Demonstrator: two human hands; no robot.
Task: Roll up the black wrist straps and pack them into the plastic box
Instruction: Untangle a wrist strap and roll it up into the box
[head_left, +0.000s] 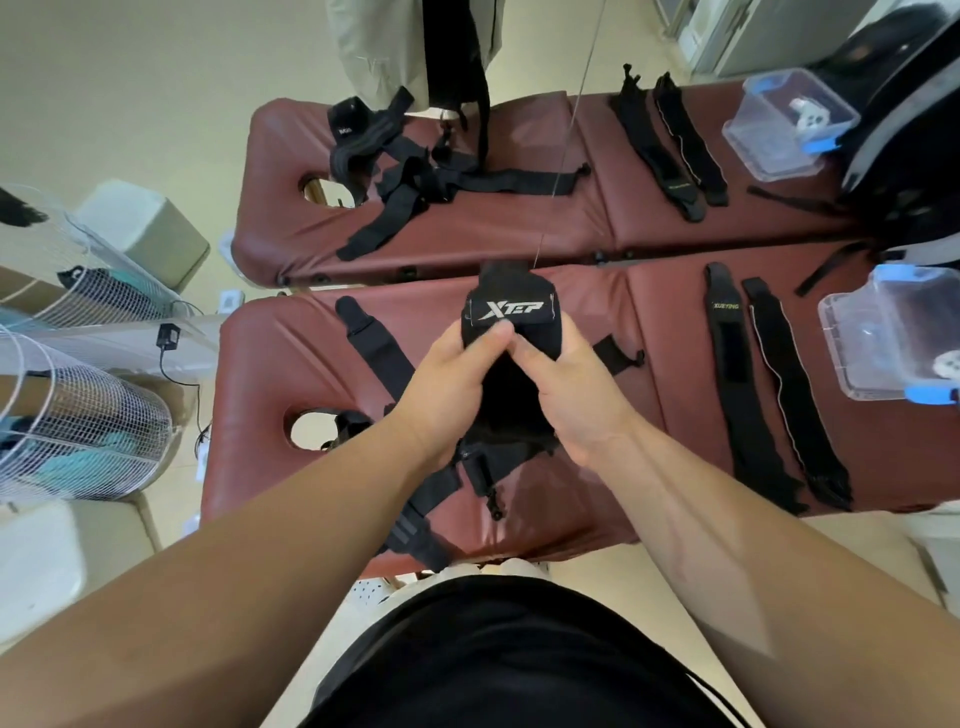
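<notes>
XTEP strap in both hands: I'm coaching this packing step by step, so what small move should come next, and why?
Probably roll the labelled end one wrap further down its tail. The left hand and right hand both grip the XTEP strap, but a length hangs unrolled between the wrists, so it looks not ready for the plastic box.

I had one view only: a wide-angle camera worn on the person's head. It faced forward and steeply down onto the bed (665, 364), near enough that the left grip (447, 384) and right grip (576, 395) on the strap (506, 312) sat mid-frame. The torso (498, 665) filled the bottom edge; a second bed (519, 228) crossed the top.
</notes>
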